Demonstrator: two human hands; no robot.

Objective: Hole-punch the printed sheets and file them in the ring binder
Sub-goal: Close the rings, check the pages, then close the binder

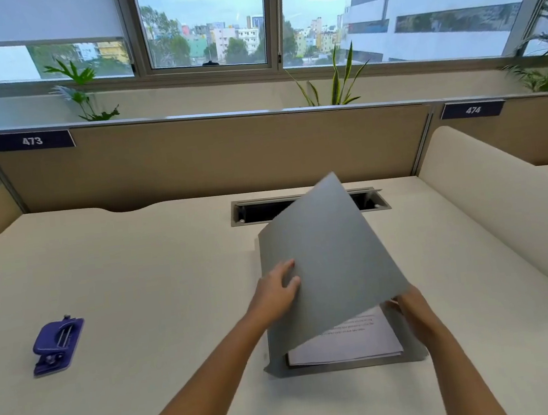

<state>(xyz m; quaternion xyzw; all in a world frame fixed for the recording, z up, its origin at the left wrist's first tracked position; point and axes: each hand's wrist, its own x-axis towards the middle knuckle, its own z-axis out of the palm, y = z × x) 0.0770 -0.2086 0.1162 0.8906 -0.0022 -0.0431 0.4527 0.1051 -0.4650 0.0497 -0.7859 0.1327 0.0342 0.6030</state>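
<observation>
Over white sheets (344, 343), left hand (276, 293) grips the half-lifted grey binder cover (333, 251); grip of right hand (413, 311) unclear.

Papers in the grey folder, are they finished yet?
Maybe nearly. The printed sheets lie inside the binder; the hole punch sits apart on the desk. The left hand holds the grey cover half-raised. Holes and rings are hidden, so punching may remain.

bare slim forearms (201, 381), bare left grip (276, 290) and right grip (413, 311).
</observation>
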